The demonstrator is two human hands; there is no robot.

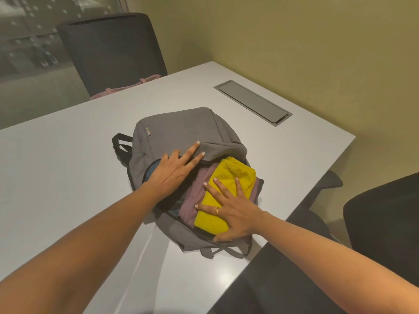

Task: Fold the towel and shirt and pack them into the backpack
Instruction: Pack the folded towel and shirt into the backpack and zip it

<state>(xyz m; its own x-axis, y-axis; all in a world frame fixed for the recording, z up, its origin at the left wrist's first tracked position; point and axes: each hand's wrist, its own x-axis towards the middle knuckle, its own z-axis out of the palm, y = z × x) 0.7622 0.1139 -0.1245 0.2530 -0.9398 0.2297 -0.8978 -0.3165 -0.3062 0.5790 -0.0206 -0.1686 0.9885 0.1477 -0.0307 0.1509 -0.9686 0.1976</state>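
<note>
A grey backpack [176, 130] lies flat on the white table [68, 177] with its main compartment unzipped and open towards me. Inside lies a folded mauve shirt [192, 196], and a folded yellow towel [229, 175] sits on top of it. My left hand [172, 171] rests on the edge of the grey front flap, two fingers stretched over the fabric; whether the others grip the flap is hidden. My right hand [231, 211] lies flat with spread fingers on the near part of the towel, pressing it down.
A grey cable hatch [252, 102] is set into the table at the back right. A dark chair [113, 53] with a pink strap on it stands behind the table. Another dark chair [383, 218] stands at the right, close to the table's edge.
</note>
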